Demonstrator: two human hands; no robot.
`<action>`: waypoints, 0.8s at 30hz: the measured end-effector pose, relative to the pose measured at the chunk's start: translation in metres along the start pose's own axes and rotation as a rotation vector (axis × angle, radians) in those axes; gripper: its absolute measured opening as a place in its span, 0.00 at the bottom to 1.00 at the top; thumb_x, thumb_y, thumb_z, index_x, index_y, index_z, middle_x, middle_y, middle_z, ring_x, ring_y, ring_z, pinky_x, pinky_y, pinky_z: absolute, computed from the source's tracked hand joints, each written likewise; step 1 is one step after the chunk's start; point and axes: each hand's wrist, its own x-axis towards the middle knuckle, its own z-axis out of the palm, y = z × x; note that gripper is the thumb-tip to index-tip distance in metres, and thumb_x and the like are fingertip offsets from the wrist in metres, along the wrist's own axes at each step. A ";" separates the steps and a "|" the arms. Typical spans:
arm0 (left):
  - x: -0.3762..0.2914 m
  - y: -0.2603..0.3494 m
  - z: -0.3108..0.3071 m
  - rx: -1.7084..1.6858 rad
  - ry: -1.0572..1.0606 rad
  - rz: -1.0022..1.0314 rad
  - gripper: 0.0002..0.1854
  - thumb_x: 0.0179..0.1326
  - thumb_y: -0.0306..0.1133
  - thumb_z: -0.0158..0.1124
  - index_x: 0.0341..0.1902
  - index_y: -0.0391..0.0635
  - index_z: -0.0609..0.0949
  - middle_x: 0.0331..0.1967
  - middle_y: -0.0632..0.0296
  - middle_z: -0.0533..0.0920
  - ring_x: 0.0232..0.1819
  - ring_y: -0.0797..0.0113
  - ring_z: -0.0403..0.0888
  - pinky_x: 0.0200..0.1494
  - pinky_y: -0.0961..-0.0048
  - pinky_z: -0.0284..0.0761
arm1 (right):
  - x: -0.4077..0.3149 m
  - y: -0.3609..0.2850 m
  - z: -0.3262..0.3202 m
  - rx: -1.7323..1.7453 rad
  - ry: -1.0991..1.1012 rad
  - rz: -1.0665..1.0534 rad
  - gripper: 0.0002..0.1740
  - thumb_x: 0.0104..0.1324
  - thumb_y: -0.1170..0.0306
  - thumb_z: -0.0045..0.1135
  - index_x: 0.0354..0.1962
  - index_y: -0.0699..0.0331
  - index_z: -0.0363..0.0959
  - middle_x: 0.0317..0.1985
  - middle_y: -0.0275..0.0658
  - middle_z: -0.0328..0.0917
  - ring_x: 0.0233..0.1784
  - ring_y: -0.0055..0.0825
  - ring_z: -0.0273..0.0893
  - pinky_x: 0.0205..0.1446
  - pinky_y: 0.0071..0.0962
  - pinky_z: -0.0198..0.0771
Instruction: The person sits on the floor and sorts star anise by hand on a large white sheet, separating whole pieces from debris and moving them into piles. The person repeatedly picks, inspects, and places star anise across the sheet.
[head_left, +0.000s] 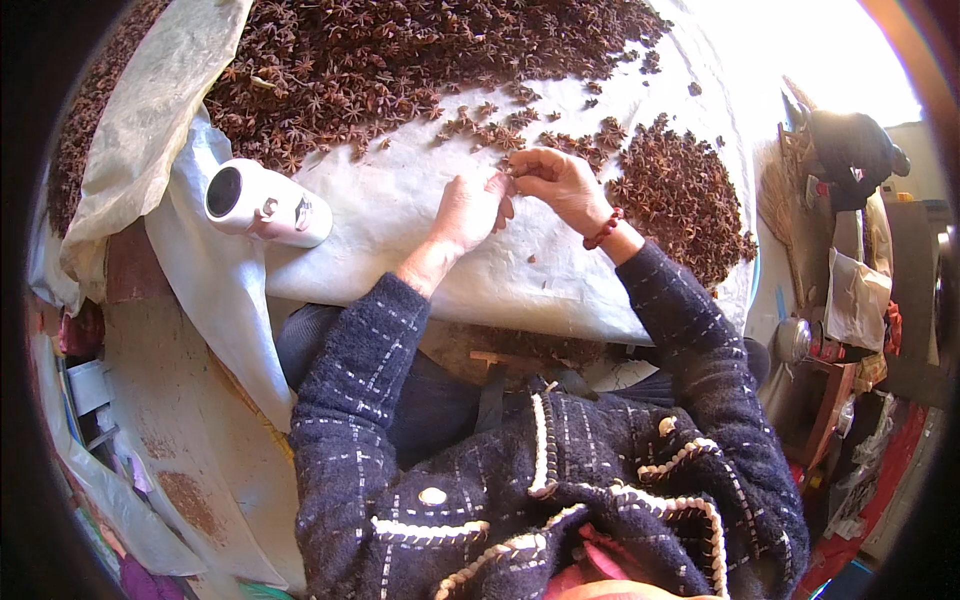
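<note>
My left hand (474, 204) and my right hand (559, 187) meet over a white woven plastic sheet (360, 247), fingertips together. Between them is a small dark piece, seemingly star anise, mostly hidden by the fingers. A red bead bracelet (604, 229) circles my right wrist. Beyond the hands spreads a large heap of dried star anise (420, 52), with scattered pieces (501, 135) at its near edge. A smaller star anise pile (679, 195) lies right of my right hand. To the left, a white cylindrical container (289, 206) with a dark round end leans over the sheet.
A folded sheet flap (150, 127) covers part of the heap at left. At right are a straw broom (784, 210), a white bag (857, 298) and a metal pot lid (793, 339). Brown debris (191, 502) lies on the lower left floor.
</note>
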 end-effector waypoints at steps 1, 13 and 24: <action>-0.004 0.004 0.003 0.046 -0.022 -0.023 0.17 0.73 0.36 0.46 0.34 0.39 0.80 0.21 0.63 0.80 0.19 0.77 0.75 0.23 0.78 0.72 | 0.002 0.002 -0.005 -0.100 0.044 -0.015 0.14 0.61 0.76 0.60 0.46 0.67 0.77 0.40 0.39 0.83 0.41 0.17 0.80 0.46 0.21 0.77; 0.019 -0.014 -0.029 0.945 0.480 0.579 0.16 0.61 0.25 0.52 0.53 0.41 0.75 0.51 0.53 0.77 0.51 0.55 0.77 0.50 0.60 0.76 | 0.049 0.021 0.009 -0.986 0.019 -0.421 0.12 0.57 0.72 0.57 0.41 0.63 0.76 0.38 0.46 0.74 0.46 0.44 0.73 0.50 0.36 0.71; 0.021 -0.031 -0.012 1.040 0.385 0.408 0.17 0.59 0.26 0.49 0.53 0.40 0.75 0.49 0.50 0.78 0.52 0.50 0.76 0.56 0.58 0.71 | 0.035 0.010 -0.031 -0.817 0.262 -0.282 0.09 0.64 0.71 0.53 0.35 0.67 0.79 0.35 0.44 0.78 0.36 0.36 0.78 0.42 0.33 0.73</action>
